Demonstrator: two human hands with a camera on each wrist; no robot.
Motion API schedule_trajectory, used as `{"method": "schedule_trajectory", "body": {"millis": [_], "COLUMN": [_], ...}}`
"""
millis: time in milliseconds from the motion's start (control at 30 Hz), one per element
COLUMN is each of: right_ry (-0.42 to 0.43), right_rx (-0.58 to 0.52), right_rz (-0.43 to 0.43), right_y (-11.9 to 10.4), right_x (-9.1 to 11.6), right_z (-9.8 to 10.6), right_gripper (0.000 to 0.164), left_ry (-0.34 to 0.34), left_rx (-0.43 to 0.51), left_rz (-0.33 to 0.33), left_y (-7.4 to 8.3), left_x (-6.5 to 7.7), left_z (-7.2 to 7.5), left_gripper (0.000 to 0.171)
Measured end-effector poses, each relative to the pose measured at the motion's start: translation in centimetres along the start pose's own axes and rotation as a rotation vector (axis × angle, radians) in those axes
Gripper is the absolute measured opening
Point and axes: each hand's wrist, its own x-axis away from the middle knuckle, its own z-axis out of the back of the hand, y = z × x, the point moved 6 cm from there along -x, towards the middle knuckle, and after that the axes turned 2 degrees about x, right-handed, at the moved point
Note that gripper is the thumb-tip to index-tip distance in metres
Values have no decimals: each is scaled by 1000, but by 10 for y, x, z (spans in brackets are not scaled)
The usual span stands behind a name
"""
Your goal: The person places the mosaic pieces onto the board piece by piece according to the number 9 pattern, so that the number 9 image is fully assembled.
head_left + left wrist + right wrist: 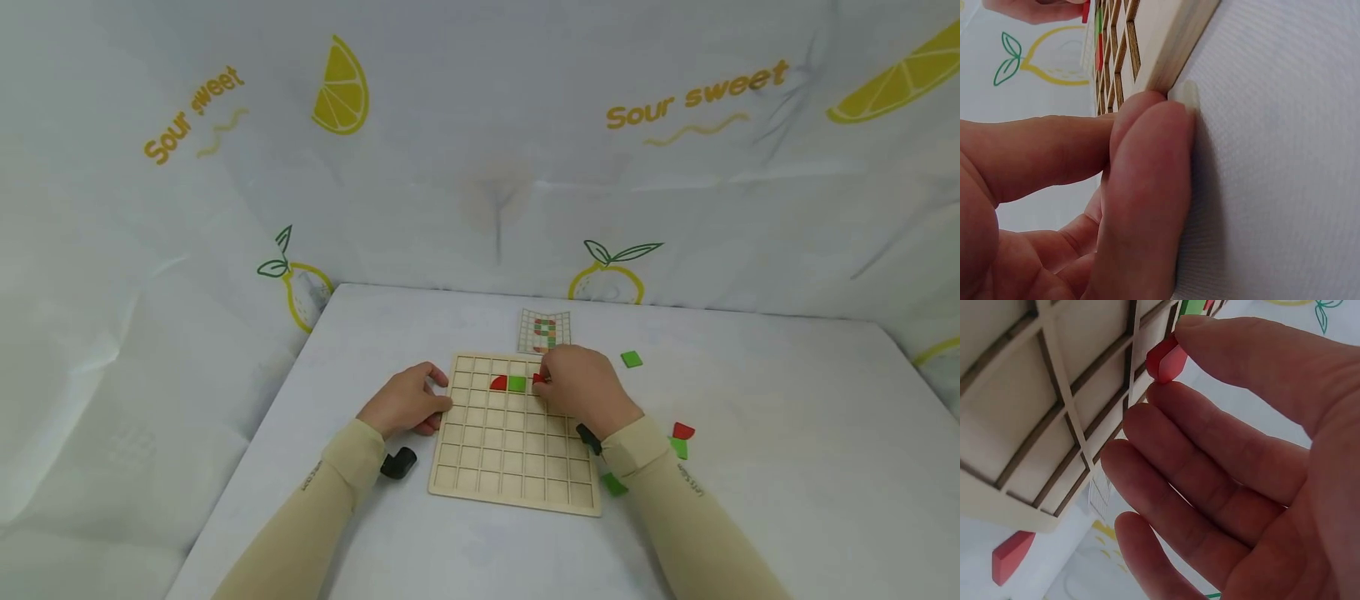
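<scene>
A pale wooden grid board (517, 433) lies on the white table. My left hand (408, 402) is at its left edge, thumb at the border and curled fingertips (1154, 144) against the side. Over the upper right of the grid, my right hand (581, 383) pinches a red quarter-circle tile (1169, 359) between thumb and index finger; the other fingers extend loosely. To its left on the board, a green square tile (517, 384) sits in a cell beside another red quarter-circle tile (498, 382). The right hand partly covers the board's upper right corner.
Behind the board stands a pattern card (545, 331) with a coloured figure on a grid. A green tile (632, 359) lies at the right rear. Around the right forearm are a red tile (683, 431) and green tiles (615, 485). Lemon-printed cloth (480, 150) hangs behind.
</scene>
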Motion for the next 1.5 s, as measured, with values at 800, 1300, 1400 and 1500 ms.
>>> {"method": "schedule_trajectory", "body": {"millis": [800,1300,1400,1500], "right_ry": [61,53,44,42], "right_rx": [38,20,14,12], "right_rz": [61,54,48,45], "right_y": [-7,-7,-7,-7], "right_x": [-1,1,1,0], "right_z": [-7,-6,-6,-7], "right_gripper": [36,37,36,36], "left_ry": [4,-5,-3,-2], "left_rx": [3,7,3,-1], "left_rz": [-3,-10,-7,-5], "left_y": [5,6,6,6], "left_x": [6,6,6,5], "left_z": [-1,0,-1,-1], "left_gripper": [32,33,33,32]}}
